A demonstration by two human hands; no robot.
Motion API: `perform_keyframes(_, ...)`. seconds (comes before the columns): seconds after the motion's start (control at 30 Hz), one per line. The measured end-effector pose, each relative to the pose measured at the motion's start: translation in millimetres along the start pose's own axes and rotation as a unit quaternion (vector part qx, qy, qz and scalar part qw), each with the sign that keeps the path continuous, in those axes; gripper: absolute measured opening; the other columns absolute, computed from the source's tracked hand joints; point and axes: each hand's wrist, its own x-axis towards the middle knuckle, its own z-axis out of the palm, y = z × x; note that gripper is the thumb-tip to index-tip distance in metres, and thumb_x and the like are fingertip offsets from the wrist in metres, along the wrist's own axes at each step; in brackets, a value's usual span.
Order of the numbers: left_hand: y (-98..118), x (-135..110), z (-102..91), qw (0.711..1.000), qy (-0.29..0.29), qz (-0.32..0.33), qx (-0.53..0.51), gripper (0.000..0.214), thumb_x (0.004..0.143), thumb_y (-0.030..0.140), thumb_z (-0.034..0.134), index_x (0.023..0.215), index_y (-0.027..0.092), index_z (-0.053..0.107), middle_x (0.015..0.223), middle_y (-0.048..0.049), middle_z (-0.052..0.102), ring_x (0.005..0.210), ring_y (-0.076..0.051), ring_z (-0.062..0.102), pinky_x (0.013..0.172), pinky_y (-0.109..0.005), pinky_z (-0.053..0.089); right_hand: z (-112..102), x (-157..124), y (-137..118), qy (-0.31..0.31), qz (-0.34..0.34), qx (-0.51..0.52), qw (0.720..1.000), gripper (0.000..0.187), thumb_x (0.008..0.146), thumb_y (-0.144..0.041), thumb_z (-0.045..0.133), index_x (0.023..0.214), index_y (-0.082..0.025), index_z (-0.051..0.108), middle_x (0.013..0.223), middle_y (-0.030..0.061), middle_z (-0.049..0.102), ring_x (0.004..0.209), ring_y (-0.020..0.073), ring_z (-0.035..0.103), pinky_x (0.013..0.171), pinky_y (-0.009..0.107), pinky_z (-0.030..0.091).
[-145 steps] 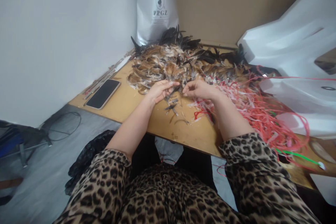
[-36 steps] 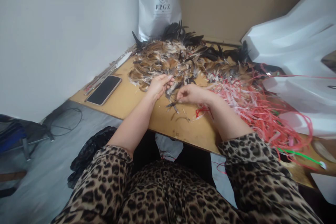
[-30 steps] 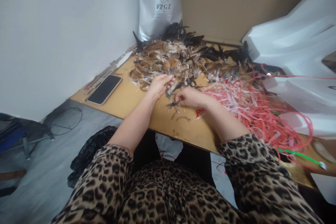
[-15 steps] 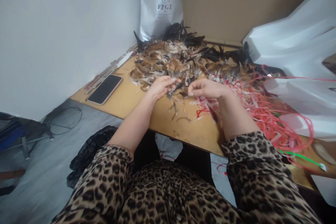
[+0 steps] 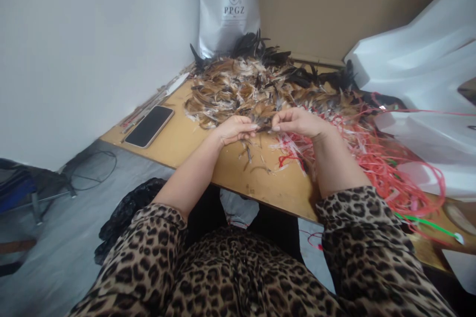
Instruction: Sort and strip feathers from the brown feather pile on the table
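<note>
Head view: a silver bag (image 5: 226,10) marked "PPGZ" under a rabbit-head logo stands at the back. Left hand (image 5: 234,130) and right hand (image 5: 297,121), fingertips pinched closed, share a dark feather (image 5: 263,127) just before the feather heap (image 5: 241,89). Phone (image 5: 148,126) lies left, red and white strips (image 5: 357,148) right, on a wooden tabletop (image 5: 230,178) beside a white wall (image 5: 92,34).

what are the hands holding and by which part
The left hand and right hand pinch a small tuft of dark brown feathers between them, one at each end; quill end or tip cannot be told.
</note>
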Motion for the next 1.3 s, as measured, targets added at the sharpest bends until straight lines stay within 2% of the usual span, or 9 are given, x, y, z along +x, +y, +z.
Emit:
perform_keyframes(0.17,0,0,-0.6,1.0,0.002,-0.005,-0.015,0.016,0.067,0.018,0.071,0.075,0.006,0.063,0.062,-0.0063,0.065,0.052,-0.006,0.06,0.048,-0.013,0.045,0,1,2,0.031,-0.005,0.023,0.999,0.031,0.059,-0.04,0.072,0.071,-0.014,0.06,0.06,-0.0017,0.057,0.054,0.0077,0.045,0.055,0.023,0.035)
perform_keyframes(0.37,0,2,-2.1,0.999,0.003,-0.003,-0.047,0.011,0.07,0.013,0.068,0.077,0.005,0.064,0.076,-0.0107,0.069,0.063,-0.008,0.064,0.06,-0.015,0.05,2,3,1,0.078,-0.012,0.057,0.995,0.031,0.057,-0.039,0.075,0.069,-0.014,0.06,0.058,-0.0007,0.057,0.05,0.0071,0.044,0.05,0.022,0.034)
perform_keyframes(0.53,1,4,-1.0,0.993,0.064,0.035,-0.088,0.007,0.072,0.01,0.065,0.077,0.005,0.064,0.073,-0.0091,0.068,0.065,-0.008,0.065,0.063,-0.014,0.051,6,9,7,0.148,-0.003,0.11,0.983,0.036,0.056,-0.043,0.076,0.071,-0.015,0.061,0.056,-0.0002,0.057,0.047,0.0071,0.045,0.046,0.022,0.034)
perform_keyframes(0.67,3,6,-0.2,0.984,0.113,0.068,-0.121,0.004,0.073,0.009,0.064,0.075,0.005,0.063,0.07,-0.0082,0.067,0.064,-0.008,0.065,0.063,-0.012,0.05,16,21,15,0.174,0.035,0.135,0.975,0.041,0.051,-0.045,0.078,0.072,-0.015,0.061,0.06,0.0009,0.06,0.05,0.0076,0.048,0.046,0.021,0.035)
perform_keyframes(0.77,3,7,1.0,0.98,0.116,0.083,-0.136,0.003,0.073,0.008,0.064,0.074,0.005,0.063,0.069,-0.0077,0.067,0.065,-0.008,0.065,0.063,-0.012,0.05,29,33,19,0.197,0.03,0.152,0.968,0.043,0.051,-0.048,0.077,0.069,-0.015,0.057,0.06,-0.0002,0.059,0.049,0.0064,0.047,0.043,0.019,0.031)
perform_keyframes(0.97,2,7,2.9,0.982,0.113,0.079,-0.133,0.006,0.072,0.009,0.065,0.077,0.006,0.063,0.07,-0.0073,0.067,0.066,-0.008,0.065,0.065,-0.013,0.05,53,47,16,0.286,-0.016,0.174,0.942,0.046,0.052,-0.053,0.073,0.061,-0.018,0.045,0.053,-0.0036,0.053,0.047,0.0063,0.045,0.045,0.019,0.032)
perform_keyframes(1.3,2,5,1.6,0.987,0.098,0.061,-0.112,0.01,0.073,0.015,0.066,0.078,0.006,0.064,0.074,-0.0085,0.068,0.061,-0.008,0.064,0.054,-0.013,0.047,50,42,9,0.306,-0.058,0.103,0.945,0.043,0.056,-0.054,0.069,0.06,-0.018,0.046,0.054,-0.0039,0.05,0.048,0.0064,0.038,0.047,0.021,0.031)
